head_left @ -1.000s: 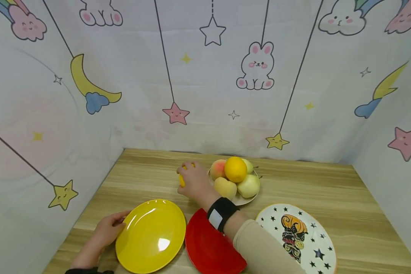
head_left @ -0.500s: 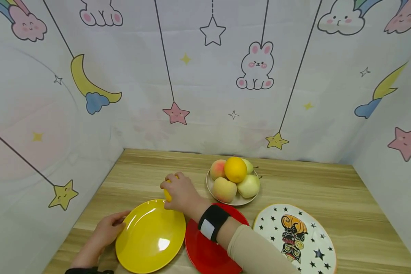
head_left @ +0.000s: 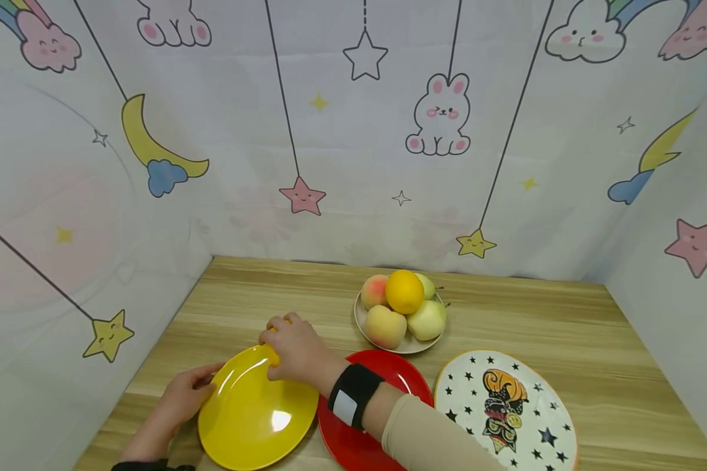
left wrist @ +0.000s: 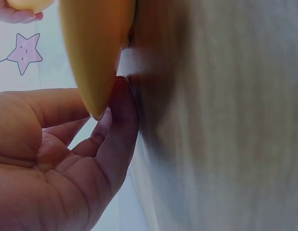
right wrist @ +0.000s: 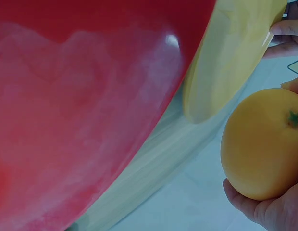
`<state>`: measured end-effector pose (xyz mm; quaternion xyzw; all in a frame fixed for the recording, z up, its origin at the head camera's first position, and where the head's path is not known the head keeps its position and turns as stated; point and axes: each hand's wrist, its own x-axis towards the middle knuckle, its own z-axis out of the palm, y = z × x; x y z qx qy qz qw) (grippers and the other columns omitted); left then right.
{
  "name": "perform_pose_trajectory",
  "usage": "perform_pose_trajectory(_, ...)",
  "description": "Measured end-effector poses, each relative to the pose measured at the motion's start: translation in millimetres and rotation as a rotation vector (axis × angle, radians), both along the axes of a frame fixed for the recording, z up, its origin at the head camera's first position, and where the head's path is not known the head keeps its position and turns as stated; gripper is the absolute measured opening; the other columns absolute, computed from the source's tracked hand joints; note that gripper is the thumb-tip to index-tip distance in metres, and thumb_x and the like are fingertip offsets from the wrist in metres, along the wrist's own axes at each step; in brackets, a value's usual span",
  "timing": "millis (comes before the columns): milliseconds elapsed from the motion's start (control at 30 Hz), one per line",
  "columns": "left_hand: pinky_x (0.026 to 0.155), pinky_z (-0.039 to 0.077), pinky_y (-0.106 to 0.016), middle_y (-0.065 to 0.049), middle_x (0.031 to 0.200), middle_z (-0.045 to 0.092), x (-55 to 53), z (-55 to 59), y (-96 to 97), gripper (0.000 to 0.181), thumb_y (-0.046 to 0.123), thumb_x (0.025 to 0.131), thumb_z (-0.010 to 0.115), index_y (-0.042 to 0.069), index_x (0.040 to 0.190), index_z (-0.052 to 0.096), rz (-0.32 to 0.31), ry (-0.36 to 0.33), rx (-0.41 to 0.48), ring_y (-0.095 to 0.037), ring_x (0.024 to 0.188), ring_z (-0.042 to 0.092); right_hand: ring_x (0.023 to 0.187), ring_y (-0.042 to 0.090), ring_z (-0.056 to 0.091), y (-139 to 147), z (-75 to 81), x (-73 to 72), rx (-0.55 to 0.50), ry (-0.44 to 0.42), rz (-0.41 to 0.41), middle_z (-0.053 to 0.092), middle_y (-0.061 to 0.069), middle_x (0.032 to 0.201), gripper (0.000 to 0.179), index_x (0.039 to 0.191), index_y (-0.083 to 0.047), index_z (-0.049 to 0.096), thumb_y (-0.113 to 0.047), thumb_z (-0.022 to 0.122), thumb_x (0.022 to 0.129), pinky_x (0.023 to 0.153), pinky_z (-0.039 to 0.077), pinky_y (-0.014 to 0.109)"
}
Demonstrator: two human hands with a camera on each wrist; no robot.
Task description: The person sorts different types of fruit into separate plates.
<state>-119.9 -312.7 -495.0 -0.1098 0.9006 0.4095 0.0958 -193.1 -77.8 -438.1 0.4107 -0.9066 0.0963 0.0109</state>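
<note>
Orange (right wrist: pixel 262 144) in right hand (head_left: pixel 297 353), over yellow plate (head_left: pixel 253 418)

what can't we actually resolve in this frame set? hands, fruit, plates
- Yellow fruit: in the head view the right hand covers nearly all of it; whether it touches the yellow plate cannot be told.
- Left hand: fingertips hidden behind the plate rim in the head view; left wrist view blurred.
- Red plate: part covered by the forearm, cut off by the bottom edge.
- Fruit bowl: rear fruit hidden behind the orange.
</note>
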Motion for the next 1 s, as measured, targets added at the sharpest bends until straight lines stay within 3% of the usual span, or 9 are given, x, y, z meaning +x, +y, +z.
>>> perform_pose_trajectory(367, 0.074, 0.051, -0.029, -0.022, 0.111, 0.061, 0.1, -1.1, -1.0, 0.041, -0.003, 0.091, 0.051, -0.004, 0.132, 0.051, -0.004, 0.024, -0.009, -0.024, 0.093, 0.057, 0.117, 0.018, 0.045, -9, -10.5, 10.9, 0.062, -0.012, 0.041, 0.052, -0.008, 0.127, 0.045, 0.121, -0.033, 0.06, -0.044, 0.071, 0.078, 0.096, 0.044, 0.032)
perform_pose_trajectory(800, 0.078, 0.052, -0.033, -0.027, 0.117, 0.059, 0.0, -1.2, -0.5, 0.041, -0.002, 0.091, 0.052, -0.004, 0.132, 0.051, -0.012, 0.032, -0.023, -0.027, 0.099, 0.058, 0.117, 0.017, 0.045, -15, -16.4, 13.9, 0.08, -0.02, 0.069, 0.051, -0.008, 0.13, 0.044, 0.12, -0.035, 0.06, -0.045, 0.071, 0.078, 0.095, 0.044, 0.033)
perform_pose_trajectory(1000, 0.079, 0.053, -0.035, -0.026, 0.118, 0.058, 0.2, -0.9, -0.5, 0.042, -0.001, 0.091, 0.052, -0.003, 0.133, 0.051, -0.007, 0.017, -0.019, -0.026, 0.098, 0.057, 0.118, 0.018, 0.044, -16, -21.5, 16.2, 0.097, -0.065, 0.07, 0.051, -0.008, 0.131, 0.044, 0.119, -0.035, 0.06, -0.045, 0.073, 0.078, 0.095, 0.044, 0.034)
